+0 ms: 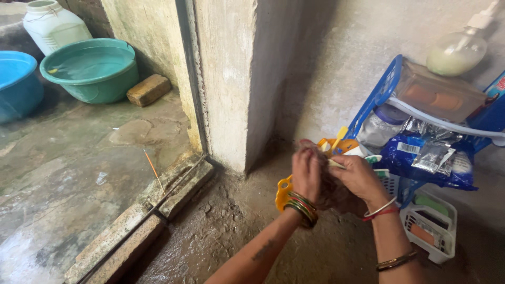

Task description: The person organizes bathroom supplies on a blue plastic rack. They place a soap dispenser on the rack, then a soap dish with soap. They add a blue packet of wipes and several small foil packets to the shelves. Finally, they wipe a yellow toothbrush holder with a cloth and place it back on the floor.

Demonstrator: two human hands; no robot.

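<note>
My left hand and my right hand are together just above the floor beside a blue plastic rack. Both are closed around a brownish crumpled bundle held between them; what it is cannot be told. A pale stick-like piece pokes out between the hands. Under the hands sits a yellow-orange plastic holder, partly hidden. My left wrist wears green and red bangles, my right wrist a red thread and a thin bangle.
The rack holds a clear soap box, blue packets and a jar. A pump bottle stands above it. A white basket sits on the floor. Left of a concrete pillar: a green basin, blue tub, white can, brick.
</note>
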